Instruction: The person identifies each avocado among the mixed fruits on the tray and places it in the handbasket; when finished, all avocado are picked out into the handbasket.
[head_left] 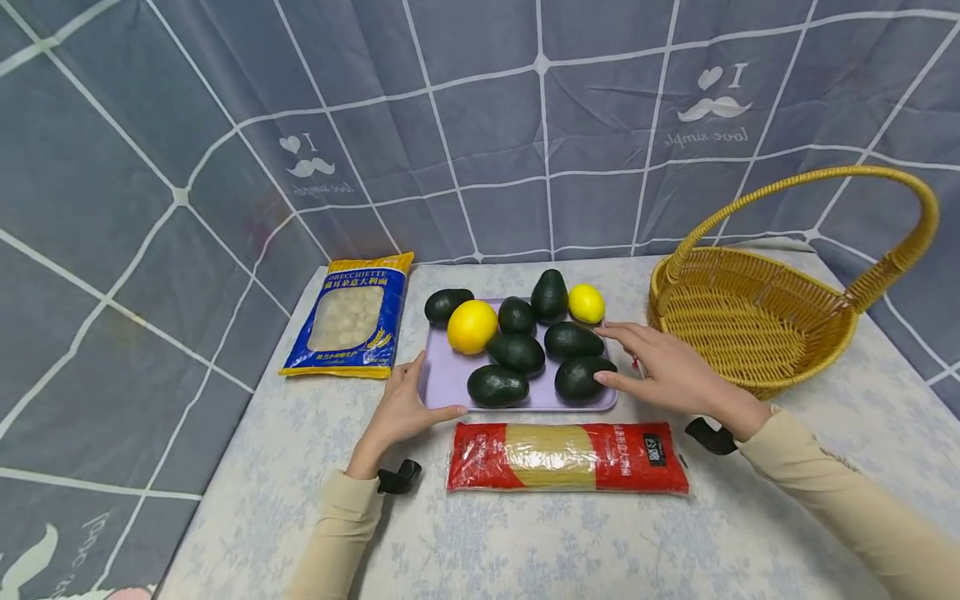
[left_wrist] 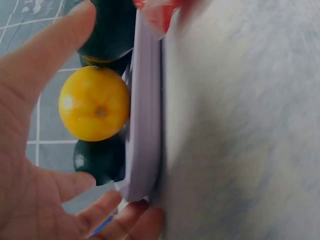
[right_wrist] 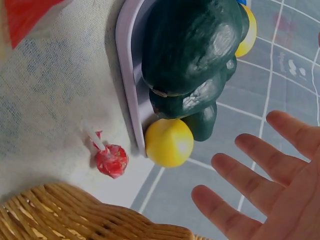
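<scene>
A lilac tray [head_left: 447,385] bears several dark green avocados [head_left: 498,386], an orange [head_left: 472,327] and a yellow lemon [head_left: 587,303] at its far right corner. My left hand [head_left: 402,408] is at the tray's left side, thumb and fingers spread, fingertips right at its rim in the left wrist view. On the other side, my right hand [head_left: 660,367] hovers with fingers extended by the right rim, its thumb tip overlapping the nearest right avocado [head_left: 581,379] in the head view. Neither hand grips anything.
A red pack of spaghetti [head_left: 558,457] lies in front of the tray. Back left is a blue and yellow bag of orecchiette [head_left: 347,321]. A wicker basket [head_left: 750,321] with a tall handle stands at the right. Between basket and tray lies a red-wrapped lollipop [right_wrist: 111,161].
</scene>
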